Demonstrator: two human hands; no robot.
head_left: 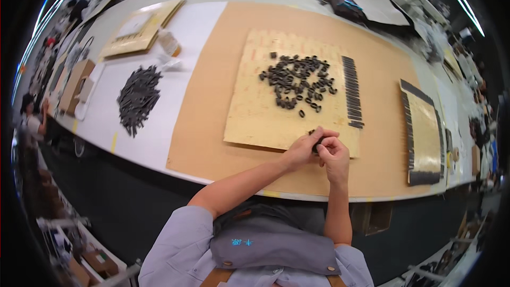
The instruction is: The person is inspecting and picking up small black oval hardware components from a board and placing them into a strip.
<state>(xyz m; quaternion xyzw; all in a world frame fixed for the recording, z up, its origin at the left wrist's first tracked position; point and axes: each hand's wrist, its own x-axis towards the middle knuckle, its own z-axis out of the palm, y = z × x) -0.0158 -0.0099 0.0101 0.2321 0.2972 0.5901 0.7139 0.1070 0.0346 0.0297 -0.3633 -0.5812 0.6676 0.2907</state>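
Note:
Both of my hands meet over the near edge of a yellowish board [249,122]. My left hand [300,151] is closed around a small black strip piece [317,144], partly hidden by the fingers. From the other side, my right hand [337,161] pinches the same piece between thumb and fingers. Beyond the hands, a loose heap of small black loops [300,77] lies on the board. Along the board's right side runs a row of short black strips [352,90], laid flat side by side, with a few askew at its near end.
A pile of black strips [139,98] lies on white sheeting at the left, near a bottle with amber contents [169,43] and a stacked board [143,26]. At the right, another board [425,135] has black strips along its edges. A person [34,119] is at the far left.

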